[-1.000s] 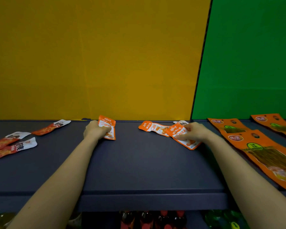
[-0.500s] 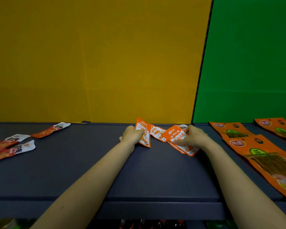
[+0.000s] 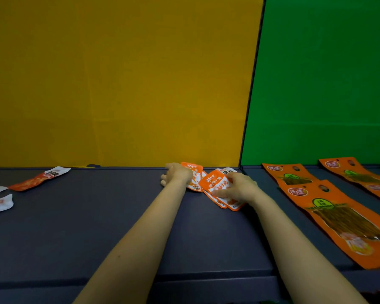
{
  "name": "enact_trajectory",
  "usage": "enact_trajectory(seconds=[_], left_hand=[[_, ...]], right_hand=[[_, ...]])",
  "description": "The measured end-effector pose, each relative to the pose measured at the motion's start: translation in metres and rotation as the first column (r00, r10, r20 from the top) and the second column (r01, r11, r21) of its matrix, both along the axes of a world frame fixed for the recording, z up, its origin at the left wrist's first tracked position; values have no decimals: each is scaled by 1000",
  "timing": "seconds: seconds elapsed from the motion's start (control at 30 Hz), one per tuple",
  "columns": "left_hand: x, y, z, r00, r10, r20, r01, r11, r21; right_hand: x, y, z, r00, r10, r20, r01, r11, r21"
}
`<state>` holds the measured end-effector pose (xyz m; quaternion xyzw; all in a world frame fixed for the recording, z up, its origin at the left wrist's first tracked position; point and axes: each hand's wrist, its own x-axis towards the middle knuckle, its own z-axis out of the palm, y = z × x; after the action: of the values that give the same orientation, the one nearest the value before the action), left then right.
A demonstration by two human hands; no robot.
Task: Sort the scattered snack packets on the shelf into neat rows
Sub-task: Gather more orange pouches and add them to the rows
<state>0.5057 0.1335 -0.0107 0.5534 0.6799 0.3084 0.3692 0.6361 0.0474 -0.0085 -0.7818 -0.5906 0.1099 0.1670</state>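
Your left hand [image 3: 177, 175] grips one small orange packet [image 3: 195, 179] at the back of the shelf [image 3: 97, 227], close to the yellow wall [image 3: 119, 84]. Your right hand [image 3: 239, 187] pinches a stack of orange packets [image 3: 216, 183], thumb on top. The two lots touch. Red-and-white packets [image 3: 38, 178] lie far left, long orange packs [image 3: 338, 216] on the right.

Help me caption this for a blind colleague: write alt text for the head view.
Two bare hands meet at the back of a dark shelf: the left hand holds a small orange packet, the right hand grips a fanned stack of them. Red-and-white packets lie far left, large orange packets right.
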Motion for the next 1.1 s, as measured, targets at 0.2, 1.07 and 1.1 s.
enact_trajectory(seconds=[0.2, 1.07, 1.1], left_hand=[[4, 10, 1, 992, -80, -101, 81, 997, 5], [13, 21, -7, 963, -188, -193, 203, 977, 60], [13, 23, -8, 970, -214, -111, 224, 971, 85]], right_hand=[[0, 2, 0, 1000, -5, -16, 4, 1000, -11], [34, 2, 6, 823, -122, -555, 239, 961, 142], [35, 0, 5, 829, -126, -545, 231, 965, 128]])
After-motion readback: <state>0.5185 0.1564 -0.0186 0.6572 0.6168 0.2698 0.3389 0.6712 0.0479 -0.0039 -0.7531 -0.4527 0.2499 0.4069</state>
